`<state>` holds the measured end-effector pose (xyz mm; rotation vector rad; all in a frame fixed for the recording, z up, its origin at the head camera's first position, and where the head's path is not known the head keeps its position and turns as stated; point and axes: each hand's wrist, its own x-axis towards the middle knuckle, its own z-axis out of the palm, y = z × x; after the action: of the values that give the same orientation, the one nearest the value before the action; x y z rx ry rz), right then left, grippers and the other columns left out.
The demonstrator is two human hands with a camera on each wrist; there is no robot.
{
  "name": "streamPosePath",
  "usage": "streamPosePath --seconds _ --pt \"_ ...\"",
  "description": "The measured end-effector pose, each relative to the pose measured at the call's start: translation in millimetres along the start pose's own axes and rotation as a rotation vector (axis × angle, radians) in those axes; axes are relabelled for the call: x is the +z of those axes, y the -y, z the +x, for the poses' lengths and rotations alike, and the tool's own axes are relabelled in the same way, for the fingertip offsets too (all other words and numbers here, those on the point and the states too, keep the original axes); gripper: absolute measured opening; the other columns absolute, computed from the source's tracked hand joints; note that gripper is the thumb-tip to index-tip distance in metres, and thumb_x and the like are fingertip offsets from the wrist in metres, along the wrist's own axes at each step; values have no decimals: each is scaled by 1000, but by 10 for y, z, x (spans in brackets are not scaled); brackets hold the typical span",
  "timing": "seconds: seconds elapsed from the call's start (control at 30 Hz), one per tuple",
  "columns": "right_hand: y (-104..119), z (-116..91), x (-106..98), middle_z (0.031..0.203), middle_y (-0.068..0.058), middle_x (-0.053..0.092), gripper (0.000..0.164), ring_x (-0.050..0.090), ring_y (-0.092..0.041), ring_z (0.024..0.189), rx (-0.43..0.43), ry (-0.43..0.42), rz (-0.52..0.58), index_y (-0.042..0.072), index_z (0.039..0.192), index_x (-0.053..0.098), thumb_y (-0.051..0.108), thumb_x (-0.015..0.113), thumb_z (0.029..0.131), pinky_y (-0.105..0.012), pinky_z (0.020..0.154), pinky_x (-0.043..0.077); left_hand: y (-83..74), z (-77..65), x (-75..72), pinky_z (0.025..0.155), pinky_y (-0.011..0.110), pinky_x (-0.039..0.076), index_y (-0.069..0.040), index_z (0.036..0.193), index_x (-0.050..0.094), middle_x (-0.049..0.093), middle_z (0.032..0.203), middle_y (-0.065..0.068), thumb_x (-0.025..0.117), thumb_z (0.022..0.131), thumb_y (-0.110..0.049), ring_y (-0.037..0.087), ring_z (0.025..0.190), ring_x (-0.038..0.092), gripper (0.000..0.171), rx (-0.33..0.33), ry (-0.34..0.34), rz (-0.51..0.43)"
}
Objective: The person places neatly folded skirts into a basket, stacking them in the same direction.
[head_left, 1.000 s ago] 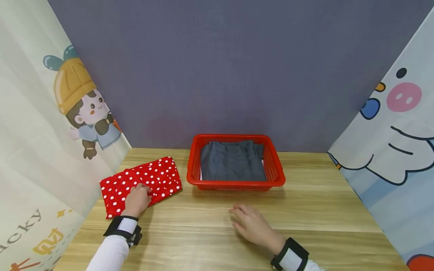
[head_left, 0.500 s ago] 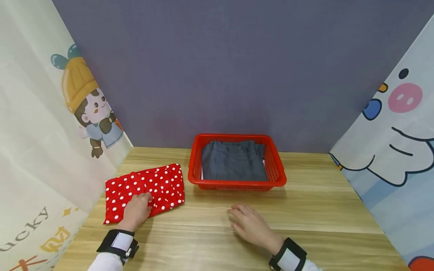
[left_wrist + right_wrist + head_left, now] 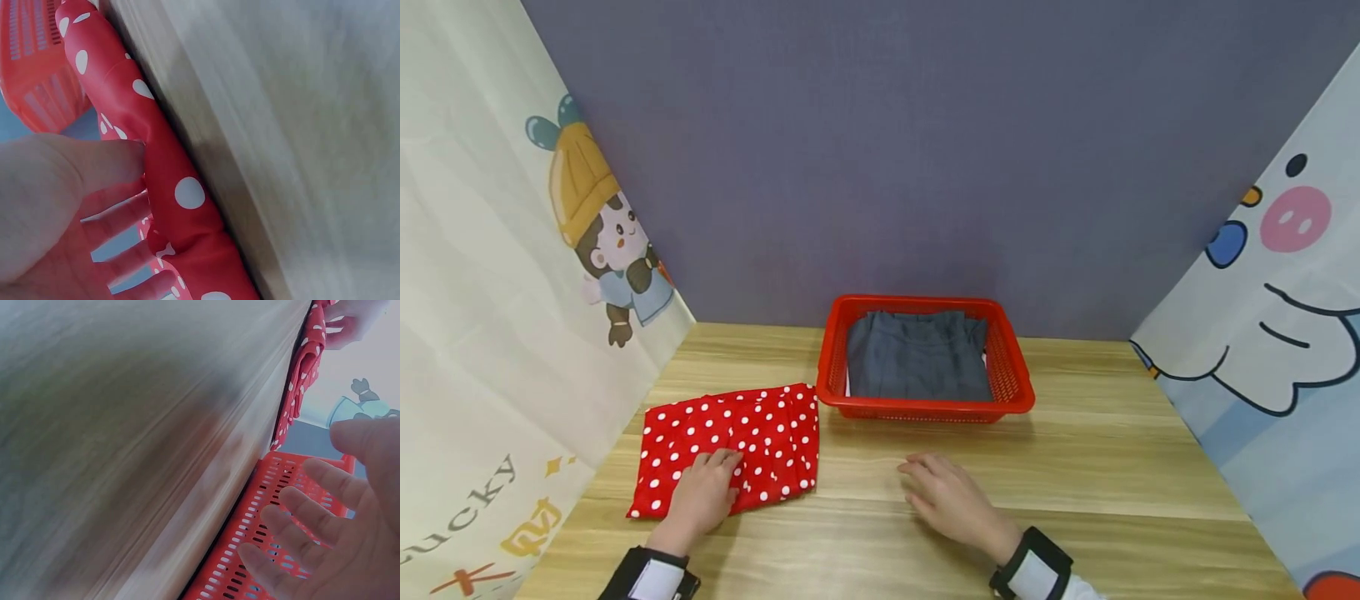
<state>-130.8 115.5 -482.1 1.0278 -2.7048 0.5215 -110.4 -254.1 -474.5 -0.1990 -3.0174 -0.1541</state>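
A folded red cloth with white polka dots [image 3: 775, 442] lies flat on the left of the table. My left hand [image 3: 703, 492] rests on its near part. In the left wrist view the thumb [image 3: 115, 164] touches the cloth's near fold, while the extended fingers [image 3: 119, 265] lie across it. My right hand [image 3: 955, 504] is held low over the wooden table in front of the red basket [image 3: 925, 408], holding nothing; its fingers [image 3: 312, 515] are spread and slightly bent. A dark grey folded cloth [image 3: 921, 358] lies inside the basket.
The wooden table [image 3: 1112, 467] meets a grey-blue back panel [image 3: 887, 167]. Printed curtains hang on both sides, one with a cartoon child [image 3: 613, 233], the other with a pig nose [image 3: 1295, 219]. The polka-dot cloth's right edge lies close to the basket.
The polka-dot cloth has slid nearer and to the right under my left hand, turning slightly clockwise so it lies straighter. My right hand has hardly moved.
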Motion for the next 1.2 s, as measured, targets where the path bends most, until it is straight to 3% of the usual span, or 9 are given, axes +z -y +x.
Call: streamPosePath --seconds 0.3,0.53,0.83,1.2 --pt "101 80 53 119 -6 57 38 56 -22 107 -49 25 13 14 118 59 25 66 82 -42 86 48 -187 -183 -16 87 52 46 1 115 61 58 113 14 79 70 -17 33 106 53 52 -13 100 -45" --pt "217 103 98 120 -6 56 39 55 -22 108 -99 50 13 13 119 59 26 65 83 -42 87 47 -328 -300 32 88 51 45 -2 116 61 58 115 12 80 68 -21 31 108 51 54 16 94 -48" --pt "289 98 168 122 -3 55 40 54 -18 108 -132 72 12 16 122 57 28 63 84 -38 85 48 -562 -380 43 89 52 45 -6 118 61 58 115 9 82 64 -27 29 110 51 61 -6 175 -67" --pt "348 105 155 129 -2 52 42 49 -17 114 -131 207 66 18 128 53 28 60 87 -38 92 45 -766 -413 61 88 52 45 -6 117 60 57 114 8 81 65 -31 30 108 51 61 66 219 -136"
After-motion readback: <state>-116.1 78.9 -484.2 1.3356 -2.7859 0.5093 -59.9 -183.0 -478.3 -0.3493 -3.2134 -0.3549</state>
